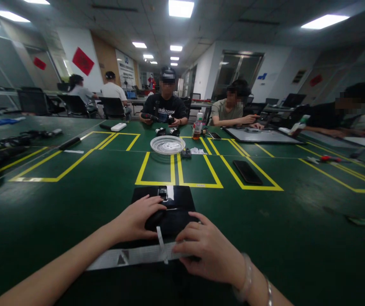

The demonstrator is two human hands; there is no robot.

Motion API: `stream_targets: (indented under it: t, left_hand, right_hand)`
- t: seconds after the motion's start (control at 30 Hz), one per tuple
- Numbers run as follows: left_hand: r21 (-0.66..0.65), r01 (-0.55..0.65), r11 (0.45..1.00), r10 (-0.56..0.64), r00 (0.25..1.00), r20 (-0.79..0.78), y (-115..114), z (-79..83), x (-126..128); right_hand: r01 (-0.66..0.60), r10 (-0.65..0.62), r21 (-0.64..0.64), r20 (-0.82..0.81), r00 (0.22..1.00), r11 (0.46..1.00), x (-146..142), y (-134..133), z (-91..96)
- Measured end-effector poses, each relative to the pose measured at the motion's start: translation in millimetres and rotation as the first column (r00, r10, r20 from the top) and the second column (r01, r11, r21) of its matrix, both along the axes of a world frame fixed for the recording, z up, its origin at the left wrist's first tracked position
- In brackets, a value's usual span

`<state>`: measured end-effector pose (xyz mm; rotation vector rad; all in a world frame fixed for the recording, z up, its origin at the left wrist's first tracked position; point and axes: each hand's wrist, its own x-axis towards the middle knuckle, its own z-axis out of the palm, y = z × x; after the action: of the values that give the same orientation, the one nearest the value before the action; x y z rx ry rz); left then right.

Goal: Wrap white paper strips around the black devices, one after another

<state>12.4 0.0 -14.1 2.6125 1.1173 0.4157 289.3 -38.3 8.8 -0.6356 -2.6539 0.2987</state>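
A black, flat-looking case (182, 195) lies on the green table close in front of me, with a small square cutout and a white patch on its upper part. My left hand (141, 214) rests on its left side, fingers stretched and apart, partly over a dark rounded shape I cannot identify. To the right, my right hand (204, 244) has its fingers bent and drawn together at the near right corner. Its fingertips meet the end of a pale translucent strip (138, 256) bearing a dark triangle. A narrow white strip (160, 238) stands out between the hands.
Yellow tape marks rectangles on the table (281, 221). Ahead are a white round grille (167, 145), a black phone (247, 172) and a bottle (197, 126). A black rod (69, 143) lies left. A person (165, 106) sits opposite; others sit at the right.
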Motion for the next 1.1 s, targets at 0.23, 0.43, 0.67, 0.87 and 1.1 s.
stream_targets:
  t: [0.23,0.43,0.67,0.87,1.1]
  left_hand:
    - [-0.053,-0.059,0.997,0.057,0.998,-0.038,-6.0,18.7,-4.1]
    - [-0.259,-0.204,0.944,0.159,0.97,-0.184,-10.8,40.5,-18.7]
    - [-0.22,-0.35,0.911,0.306,0.929,-0.209,-4.9,29.4,-18.4]
    - [-0.116,-0.379,0.918,0.352,0.914,-0.202,-3.2,20.5,-16.5]
    - [-0.045,-0.376,0.925,0.356,0.904,-0.236,-3.0,19.0,-14.3]
  right_hand:
    - [0.068,-0.071,0.045,0.052,0.996,0.997,3.0,0.3,2.5]
    - [0.271,-0.283,0.112,0.111,0.953,0.956,7.8,8.3,9.1]
    - [0.334,-0.362,0.17,0.179,0.915,0.927,6.7,15.4,-0.7]
    - [0.351,-0.39,0.199,0.21,0.896,0.915,5.3,18.5,-6.0]
    - [0.373,-0.406,0.17,0.253,0.878,0.912,1.7,10.9,0.0]
